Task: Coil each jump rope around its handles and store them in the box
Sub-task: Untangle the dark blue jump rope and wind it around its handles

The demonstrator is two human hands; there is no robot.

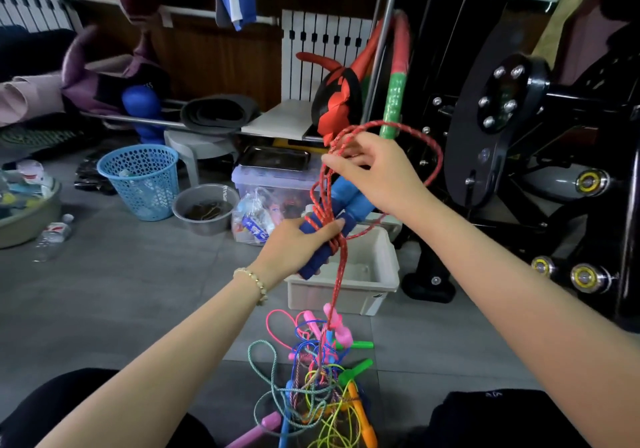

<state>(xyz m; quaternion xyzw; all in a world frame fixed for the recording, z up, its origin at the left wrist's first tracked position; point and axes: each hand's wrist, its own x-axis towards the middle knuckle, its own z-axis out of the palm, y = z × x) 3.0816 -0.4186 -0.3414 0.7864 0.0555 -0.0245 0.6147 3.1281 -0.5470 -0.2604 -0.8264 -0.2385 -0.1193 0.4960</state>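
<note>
Centrally, one item in hand: a jump rope with a pair of blue foam handles point(341, 191) held side by side, tilted from lower left to upper right, above the floor point(138, 291). Left hand point(298, 243), a bead bracelet point(254, 283) at its wrist: fingers curled round the lower half of both handles, thumb pressing several turns of the red rope point(339, 274) against them. Right hand point(381, 174), just above the handles' upper ends: fingers pinching the red rope, which stands out in a wide loop to the right of that hand. One strand of the same rope hangs down from the left hand into a pile of jump ropes point(322, 388) at the bottom centre of the frame; the pile is tangled, with pink, green, orange and blue handles and cords of pink, blue, teal and yellow. Box point(332, 295): white plastic, open-topped, on the floor directly behind and below the held handles, just beyond the pile. Left of centre, on the floor: a blue perforated basket point(142, 181), a metal bowl point(204, 208) beside it, a clear lidded tub point(273, 184) behind the bowl, and a plastic bottle point(52, 236) lying at the left edge. Right of frame: a black exercise machine point(519, 136).
</note>
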